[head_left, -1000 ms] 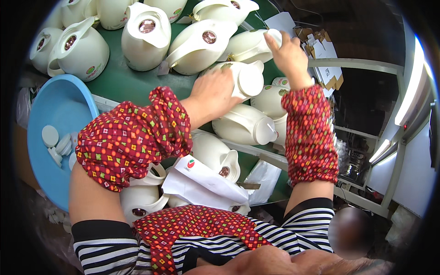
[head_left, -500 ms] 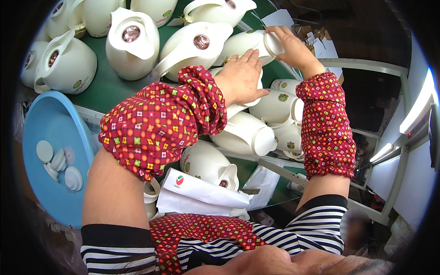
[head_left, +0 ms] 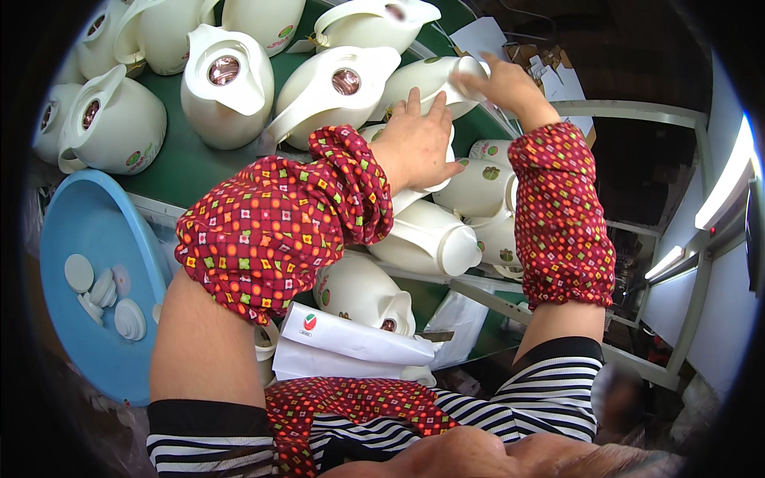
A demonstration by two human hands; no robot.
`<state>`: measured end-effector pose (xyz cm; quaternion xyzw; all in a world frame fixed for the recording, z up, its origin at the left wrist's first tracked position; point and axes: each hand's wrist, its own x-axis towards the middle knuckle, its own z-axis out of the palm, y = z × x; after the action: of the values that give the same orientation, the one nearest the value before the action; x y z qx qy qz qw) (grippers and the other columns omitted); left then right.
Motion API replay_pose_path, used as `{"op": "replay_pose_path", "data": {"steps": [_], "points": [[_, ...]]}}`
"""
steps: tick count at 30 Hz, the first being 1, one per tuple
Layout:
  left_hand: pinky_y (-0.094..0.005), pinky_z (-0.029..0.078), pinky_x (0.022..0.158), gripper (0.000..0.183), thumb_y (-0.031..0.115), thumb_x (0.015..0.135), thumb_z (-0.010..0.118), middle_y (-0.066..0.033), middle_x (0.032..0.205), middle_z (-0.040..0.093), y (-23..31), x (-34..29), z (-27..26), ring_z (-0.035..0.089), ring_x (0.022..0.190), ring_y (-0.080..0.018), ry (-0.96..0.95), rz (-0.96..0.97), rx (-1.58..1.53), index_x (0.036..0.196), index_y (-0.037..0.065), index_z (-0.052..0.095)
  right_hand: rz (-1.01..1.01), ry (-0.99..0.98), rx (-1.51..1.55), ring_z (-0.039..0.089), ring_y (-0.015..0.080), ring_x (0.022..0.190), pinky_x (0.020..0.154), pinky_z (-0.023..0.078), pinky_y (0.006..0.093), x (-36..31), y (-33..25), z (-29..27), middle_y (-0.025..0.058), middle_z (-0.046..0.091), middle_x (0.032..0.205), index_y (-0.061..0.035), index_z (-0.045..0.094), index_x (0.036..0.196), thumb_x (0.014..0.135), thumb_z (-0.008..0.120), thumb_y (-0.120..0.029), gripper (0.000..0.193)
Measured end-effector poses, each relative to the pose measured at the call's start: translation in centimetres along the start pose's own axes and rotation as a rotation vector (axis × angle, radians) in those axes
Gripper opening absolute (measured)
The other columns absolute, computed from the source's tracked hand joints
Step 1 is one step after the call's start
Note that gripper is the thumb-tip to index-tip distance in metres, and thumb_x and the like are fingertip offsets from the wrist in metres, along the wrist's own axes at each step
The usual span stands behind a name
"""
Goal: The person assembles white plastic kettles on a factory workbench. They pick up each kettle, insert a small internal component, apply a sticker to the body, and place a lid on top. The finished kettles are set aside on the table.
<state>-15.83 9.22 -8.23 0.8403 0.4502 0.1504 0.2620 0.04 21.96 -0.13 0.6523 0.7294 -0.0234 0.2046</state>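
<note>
One cream jug; partly under right grip

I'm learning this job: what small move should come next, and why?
Perhaps the left hand could slide up to steady the jug by the right hand: that hand is at one end of it, while the left lies over the neighbouring jug.

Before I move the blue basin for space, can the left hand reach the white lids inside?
Probably yes: the left hand is over the cream jugs, but the white lids lie mostly uncovered in the blue basin.
</note>
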Motion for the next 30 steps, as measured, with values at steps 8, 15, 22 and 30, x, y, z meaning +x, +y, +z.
{"op": "replay_pose_path", "data": {"steps": [8,15,22,30], "points": [[-0.0545,0.039,0.114,0.091,0.056,0.091,0.065,-0.0360,0.160,0.025,0.1,0.2,1.0,0.039,0.137,-0.0613,-0.068,-0.029,-0.172,0.151,-0.008,0.039,-0.014,-0.176,-0.012,0.066,0.0409,0.115,0.099,0.052,0.0435,0.4,0.8,0.3,0.0261,0.066,0.124,-0.0176,0.046,0.152,0.076,0.089,-0.028,0.088],[-0.0596,0.030,0.118,0.090,0.058,0.083,0.073,-0.0426,0.153,0.023,-0.1,0.6,2.0,0.027,0.142,-0.0597,0.029,-0.023,-0.079,0.146,-0.002,0.048,-0.402,-0.031,0.125,0.063,0.0413,0.118,0.102,0.051,0.0451,-2.6,4.6,2.7,0.0277,0.062,0.129,-0.0231,0.037,0.157,0.085,0.081,-0.024,0.084],[-0.0566,0.032,0.116,0.082,0.060,0.073,0.080,-0.0369,0.146,0.035,-1.4,2.3,0.5,0.033,0.137,-0.0557,-0.054,-0.055,-0.320,0.134,0.010,0.064,-0.318,0.226,-0.176,0.072,0.0417,0.089,0.075,0.059,0.0461,-3.5,3.8,4.3,0.0297,0.070,0.104,-0.0039,0.045,0.144,0.098,0.057,-0.057,0.071],[-0.0573,0.031,0.119,0.079,0.058,0.069,0.076,-0.0481,0.146,0.035,0.9,2.4,0.0,0.035,0.140,-0.0572,0.060,-0.064,-0.202,0.123,0.000,0.070,0.411,-0.037,-0.040,0.061,0.0419,0.127,0.103,0.049,0.0499,-1.0,-1.0,2.4,0.0255,0.063,0.135,-0.0004,0.067,0.129,0.101,0.026,-0.072,0.087]]}}
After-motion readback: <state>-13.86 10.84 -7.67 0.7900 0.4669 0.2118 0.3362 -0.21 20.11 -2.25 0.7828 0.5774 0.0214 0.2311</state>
